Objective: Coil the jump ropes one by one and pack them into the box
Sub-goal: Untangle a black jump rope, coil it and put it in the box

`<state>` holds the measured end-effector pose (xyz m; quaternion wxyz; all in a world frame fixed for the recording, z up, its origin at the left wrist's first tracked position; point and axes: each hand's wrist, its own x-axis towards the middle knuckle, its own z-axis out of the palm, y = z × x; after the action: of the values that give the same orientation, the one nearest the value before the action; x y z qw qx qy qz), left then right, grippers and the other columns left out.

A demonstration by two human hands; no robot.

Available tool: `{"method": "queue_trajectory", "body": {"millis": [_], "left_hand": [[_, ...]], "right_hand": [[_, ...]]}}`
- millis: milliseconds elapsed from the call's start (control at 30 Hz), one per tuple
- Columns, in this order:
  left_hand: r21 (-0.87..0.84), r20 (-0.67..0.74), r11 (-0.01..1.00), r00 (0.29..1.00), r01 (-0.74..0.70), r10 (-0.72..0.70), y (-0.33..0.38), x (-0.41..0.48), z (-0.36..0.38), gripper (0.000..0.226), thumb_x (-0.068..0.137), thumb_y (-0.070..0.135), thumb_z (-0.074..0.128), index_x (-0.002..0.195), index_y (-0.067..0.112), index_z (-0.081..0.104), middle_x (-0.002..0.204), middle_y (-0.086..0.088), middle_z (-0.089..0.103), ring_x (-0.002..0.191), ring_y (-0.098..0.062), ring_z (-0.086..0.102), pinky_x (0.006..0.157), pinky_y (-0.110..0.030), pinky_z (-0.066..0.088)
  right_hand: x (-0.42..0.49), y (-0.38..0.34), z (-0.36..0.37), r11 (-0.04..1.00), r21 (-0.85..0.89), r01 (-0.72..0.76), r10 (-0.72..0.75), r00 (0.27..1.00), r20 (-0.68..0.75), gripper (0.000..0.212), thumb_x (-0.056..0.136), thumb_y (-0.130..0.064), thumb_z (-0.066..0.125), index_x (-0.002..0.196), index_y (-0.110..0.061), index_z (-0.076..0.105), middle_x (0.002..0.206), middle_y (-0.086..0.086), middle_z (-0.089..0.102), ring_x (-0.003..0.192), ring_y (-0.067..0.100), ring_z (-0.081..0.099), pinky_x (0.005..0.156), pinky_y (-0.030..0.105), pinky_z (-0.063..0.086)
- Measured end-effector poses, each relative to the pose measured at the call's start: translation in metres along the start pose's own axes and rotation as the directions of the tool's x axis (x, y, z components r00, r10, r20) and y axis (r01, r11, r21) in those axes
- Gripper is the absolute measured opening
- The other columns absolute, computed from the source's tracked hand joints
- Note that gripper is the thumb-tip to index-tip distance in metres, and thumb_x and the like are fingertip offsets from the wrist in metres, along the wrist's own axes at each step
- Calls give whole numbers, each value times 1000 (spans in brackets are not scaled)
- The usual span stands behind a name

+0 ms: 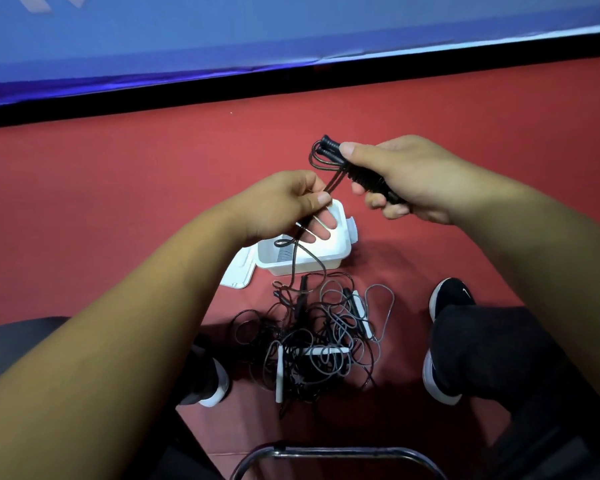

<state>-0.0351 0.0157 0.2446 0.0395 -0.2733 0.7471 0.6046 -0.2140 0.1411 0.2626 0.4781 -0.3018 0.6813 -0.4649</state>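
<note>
Coiling of one black jump rope (329, 168) is under way: its paired handles are clamped in the right hand (400, 178), its cord is pinched in the left hand (284, 206), and further loops must be wound before packing into the box (305, 251) below.
</note>
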Motion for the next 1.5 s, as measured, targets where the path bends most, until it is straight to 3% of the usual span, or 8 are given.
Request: {"method": "queue_trajectory", "body": {"millis": [133,467,733,833,1100,1233,1333,1500], "left_hand": [[88,-58,996,998,14,-9,1,2,1,21,112,15,47,124,6,62,83,-10,69,78,-23,68,86,-54,61],[105,-160,994,987,10,7,-5,4,-2,24,110,10,49,99,17,69,89,1,70,74,-3,70,88,-40,57],[-23,-86,998,994,-65,63,-6,-2,-11,15,99,-4,59,105,3,72,99,-20,73,84,-18,66,79,-29,54],[-83,-134,993,988,-82,70,-3,0,-12,10,98,7,68,104,1,75,123,-21,72,101,-23,70,94,-38,56],[272,-283,933,908,-234,310,11,-1,-21,20,91,8,77,109,18,80,103,-8,77,95,-15,73,95,-30,58],[653,-171,708,858,-270,484,15,-1,-20,21,92,13,76,110,22,82,96,1,69,88,-11,64,82,-19,48],[766,-26,572,876,-292,482,14,-2,-21,27,99,17,68,123,23,78,96,-2,65,91,-17,59,82,-31,45],[670,-139,734,953,-109,268,11,-1,-16,19,101,20,67,117,20,77,100,1,72,92,-17,64,82,-28,48]], "right_hand": [[-2,1,7,983,165,-78,64,994,86,45,99,-50,70,105,-6,64,83,10,66,52,14,43,39,21,23],[-10,1,17,931,262,-256,163,930,328,43,106,-51,53,115,-10,60,79,7,63,44,5,31,36,17,11],[-19,8,20,916,64,-396,282,749,600,54,97,-54,54,120,-11,77,77,3,56,41,0,30,36,17,9],[-23,5,21,904,-22,-426,339,686,643,51,104,-52,45,93,-21,85,70,2,57,40,1,33,35,17,10],[-14,11,23,922,-62,-382,377,852,364,49,105,-53,53,130,-12,61,96,8,77,58,12,53,42,19,40],[-11,13,22,916,-18,-401,393,888,241,48,106,-56,52,130,-15,60,109,15,81,87,25,80,64,41,67],[-4,18,21,905,88,-416,404,906,128,48,107,-57,51,123,-13,63,98,6,82,75,19,79,54,38,65],[7,21,19,908,250,-335,330,942,62,41,107,-55,55,115,-15,59,78,0,62,51,9,45,39,19,28]]}}
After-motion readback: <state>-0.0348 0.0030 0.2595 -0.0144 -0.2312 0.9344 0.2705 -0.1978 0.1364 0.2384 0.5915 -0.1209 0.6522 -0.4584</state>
